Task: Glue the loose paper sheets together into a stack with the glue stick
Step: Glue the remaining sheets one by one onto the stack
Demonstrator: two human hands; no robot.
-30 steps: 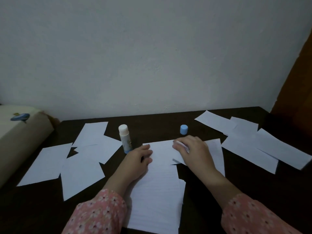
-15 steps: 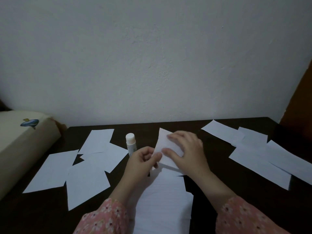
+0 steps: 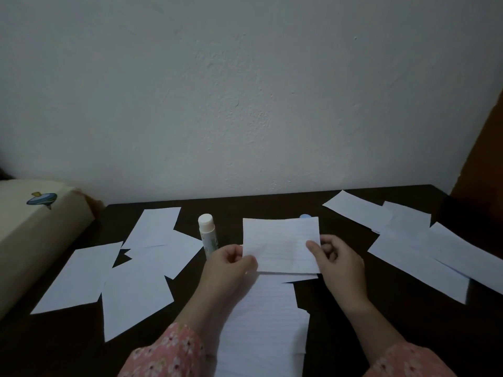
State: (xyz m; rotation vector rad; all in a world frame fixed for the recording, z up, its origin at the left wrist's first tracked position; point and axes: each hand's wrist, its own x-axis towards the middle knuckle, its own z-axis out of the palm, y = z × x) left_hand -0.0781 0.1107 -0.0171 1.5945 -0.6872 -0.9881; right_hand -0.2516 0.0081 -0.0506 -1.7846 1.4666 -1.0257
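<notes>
A lined white paper sheet (image 3: 280, 240) is held up, tilted, above the middle of the dark table (image 3: 234, 208). My left hand (image 3: 227, 263) pinches its lower left corner. My right hand (image 3: 339, 261) pinches its right edge, thumb on the front. Under it lies a longer stack of lined sheets (image 3: 261, 327) reaching toward me. The uncapped white glue stick (image 3: 208, 235) stands upright just left of my left hand. Its blue cap (image 3: 304, 216) peeks over the held sheet's top edge.
Several loose white sheets (image 3: 136, 268) lie scattered on the left of the table, and several more sheets (image 3: 424, 246) on the right. A cream cushion (image 3: 32, 229) with a blue print sits off the left edge. A grey wall stands right behind the table.
The sheet, which lay flat under both hands, has been lifted and turned upright to face me, each hand now pinching one side. The camera tilted up slightly.
</notes>
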